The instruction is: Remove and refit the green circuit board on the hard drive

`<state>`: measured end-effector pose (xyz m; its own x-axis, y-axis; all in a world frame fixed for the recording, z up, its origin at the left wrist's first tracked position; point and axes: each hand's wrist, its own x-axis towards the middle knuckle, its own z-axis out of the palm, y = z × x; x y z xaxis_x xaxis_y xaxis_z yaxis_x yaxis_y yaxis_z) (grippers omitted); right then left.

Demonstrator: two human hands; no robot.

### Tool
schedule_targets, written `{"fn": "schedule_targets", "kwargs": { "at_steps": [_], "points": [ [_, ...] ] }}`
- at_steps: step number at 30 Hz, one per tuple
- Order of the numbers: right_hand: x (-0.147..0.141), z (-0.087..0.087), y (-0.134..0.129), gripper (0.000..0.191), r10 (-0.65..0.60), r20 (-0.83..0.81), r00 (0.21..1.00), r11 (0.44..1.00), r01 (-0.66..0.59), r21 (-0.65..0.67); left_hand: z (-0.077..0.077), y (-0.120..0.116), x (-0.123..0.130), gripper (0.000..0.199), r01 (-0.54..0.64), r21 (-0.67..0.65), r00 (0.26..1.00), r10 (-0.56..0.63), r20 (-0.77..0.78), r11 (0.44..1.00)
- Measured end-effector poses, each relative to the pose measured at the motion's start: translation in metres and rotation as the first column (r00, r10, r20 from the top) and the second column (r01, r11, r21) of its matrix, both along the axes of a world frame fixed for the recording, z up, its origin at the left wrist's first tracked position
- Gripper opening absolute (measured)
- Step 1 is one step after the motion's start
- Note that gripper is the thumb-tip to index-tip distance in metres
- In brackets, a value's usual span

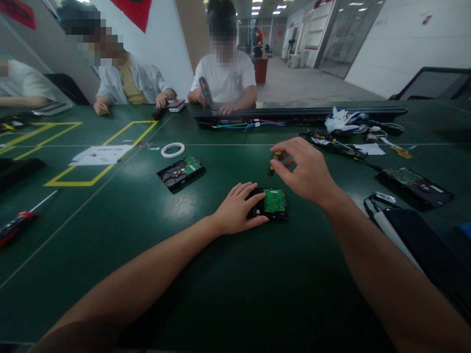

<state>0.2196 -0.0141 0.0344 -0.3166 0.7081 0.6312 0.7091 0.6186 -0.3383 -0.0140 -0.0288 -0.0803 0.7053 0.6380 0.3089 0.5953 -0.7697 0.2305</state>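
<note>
A hard drive (274,201) lies on the green table with its green circuit board facing up. My left hand (237,208) rests over its left end, the thumb along the near edge and the fingers across the far side, gripping it. Above the drive's far edge, my right hand (303,169) pinches a small screwdriver with a black and yellow handle (272,168). Its thin shaft points down at the drive; whether the tip touches a screw is too small to tell.
Another hard drive (181,173) and a white tape roll (172,150) lie to the left. A red-black screwdriver (20,225) is at far left. On the right are a third drive (415,186), cables and white gloves (346,120). Co-workers sit across the table.
</note>
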Motion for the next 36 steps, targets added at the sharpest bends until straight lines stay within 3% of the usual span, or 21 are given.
{"fn": "schedule_targets", "kwargs": {
  "at_steps": [15, 19, 22, 25, 28, 32, 36],
  "points": [
    [0.001, -0.001, 0.002, 0.021, 0.022, 0.015, 1.000, 0.999, -0.023, 0.034, -0.001, 0.002, -0.001, 0.071, 0.002, 0.019, 1.000, -0.002, -0.005, 1.000],
    [0.001, 0.000, 0.001, 0.019, -0.018, 0.037, 0.999, 1.000, 0.018, 0.023, 0.007, -0.005, 0.000, 0.068, 0.041, 0.160, 0.999, -0.044, 0.016, 0.986],
    [-0.001, 0.002, -0.001, 0.020, -0.033, 0.069, 0.997, 0.999, 0.032, 0.014, 0.012, -0.023, 0.009, 0.049, 0.163, 0.280, 0.985, -0.174, 0.014, 0.946],
    [-0.004, 0.009, -0.005, 0.019, -0.049, 0.110, 0.993, 0.999, 0.050, -0.012, 0.012, -0.046, 0.034, 0.038, 0.283, 0.292, 0.957, -0.290, -0.020, 0.914],
    [-0.007, 0.018, -0.006, 0.018, -0.051, 0.173, 0.984, 0.998, 0.058, -0.032, 0.011, -0.058, 0.072, 0.041, 0.388, 0.268, 0.920, -0.386, -0.061, 0.882],
    [-0.011, 0.027, -0.003, 0.016, -0.046, 0.264, 0.964, 0.996, 0.064, -0.059, 0.017, -0.052, 0.140, 0.049, 0.430, 0.228, 0.902, -0.428, -0.060, 0.874],
    [-0.012, 0.030, -0.001, 0.017, -0.054, 0.293, 0.954, 0.995, 0.077, -0.068, 0.034, -0.049, 0.204, 0.051, 0.533, 0.266, 0.846, -0.500, -0.187, 0.803]
  ]
}}
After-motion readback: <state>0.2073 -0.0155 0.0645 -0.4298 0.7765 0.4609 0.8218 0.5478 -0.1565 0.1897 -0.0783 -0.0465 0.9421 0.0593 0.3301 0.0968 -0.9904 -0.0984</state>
